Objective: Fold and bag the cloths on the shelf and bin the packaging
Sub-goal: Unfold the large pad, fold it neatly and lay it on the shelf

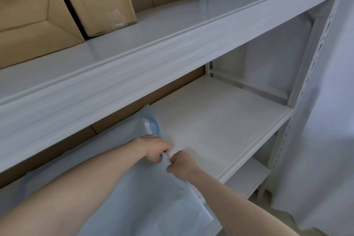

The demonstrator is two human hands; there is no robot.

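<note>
Now both my hands pinch the cloth's edge.
My left hand [156, 147] and right hand [183, 165] grip the pale blue cloth [134, 188] nearly touching, spread over the white shelf [220, 120].

You're facing a white metal shelving unit [191, 48] with flat boards and a perforated upright [314, 74] at its right end. On the upper shelf board [172, 11], at left, stand brown cardboard boxes [95, 0], one tilted against another. More brown cardboard [172, 86] lines the back of the level below. A white curtain or sheet [325, 140] hangs at right. A strip of pale floor [277, 222] shows beneath. Light is soft and even.
</note>
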